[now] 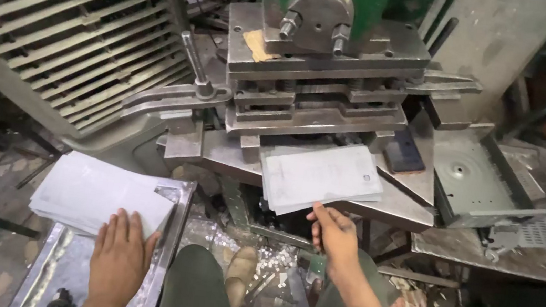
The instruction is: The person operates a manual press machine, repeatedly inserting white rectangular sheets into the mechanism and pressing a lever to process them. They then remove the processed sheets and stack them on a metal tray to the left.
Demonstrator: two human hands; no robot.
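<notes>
Looking down from the head camera, a seated person's two hands are seen in front of a metal press (317, 76). The right hand (332, 234) is raised to the near edge of a thin grey sheet (322, 177), and its fingertips are closed on that edge, thumb side under and fingers together. The sheet lies flat on the press bed (405, 208), partly under the stacked steel plates of the tool, with its near corner hanging over the bed's front edge. A small hole is noted near the sheet's right end.

The left hand (118, 256) is laid flat, palm down, with fingers stretched out and slightly apart, on the near edge of a stack of grey sheets (91, 194). Nothing is gripped by it. The stack rests on a shiny metal tray (170, 231) at the person's left, well apart from the press bed.

A dark phone (403, 152) is seen lying on the bed, just right of the sheet. A grey metal housing (475, 175) with a perforated end stands further right. A slatted rack (59, 30) fills the upper left. Small metal scraps (274, 258) are scattered on the floor between the knees, beside a shoe (241, 271).
</notes>
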